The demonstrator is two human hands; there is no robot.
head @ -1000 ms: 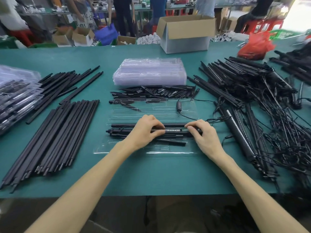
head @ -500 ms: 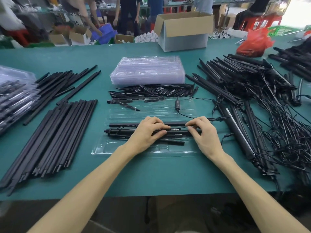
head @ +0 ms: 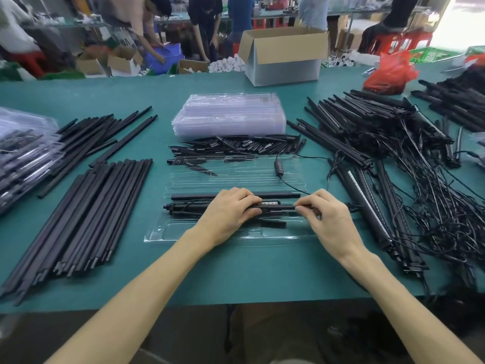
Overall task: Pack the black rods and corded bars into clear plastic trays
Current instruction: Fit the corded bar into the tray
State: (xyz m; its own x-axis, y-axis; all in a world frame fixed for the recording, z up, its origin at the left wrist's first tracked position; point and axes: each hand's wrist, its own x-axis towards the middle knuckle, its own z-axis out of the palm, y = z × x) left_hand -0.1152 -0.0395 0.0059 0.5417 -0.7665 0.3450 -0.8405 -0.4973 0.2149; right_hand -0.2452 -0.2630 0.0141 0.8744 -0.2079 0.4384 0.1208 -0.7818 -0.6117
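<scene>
Left hand curled its fingers over the corded bar, right hand pinched its end, bar lying across the clear tray on the bench. Danger here: the loose cord could bunch underneath and stop the bar seating in its slot.

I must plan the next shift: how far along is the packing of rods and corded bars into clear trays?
Done: filled trays are stacked at the left edge. In hand: the left hand and right hand grip a corded bar over the open tray, beside one rod lying in it. Left: many loose rods, a tangled pile of bars and a stack of empty trays.
</scene>
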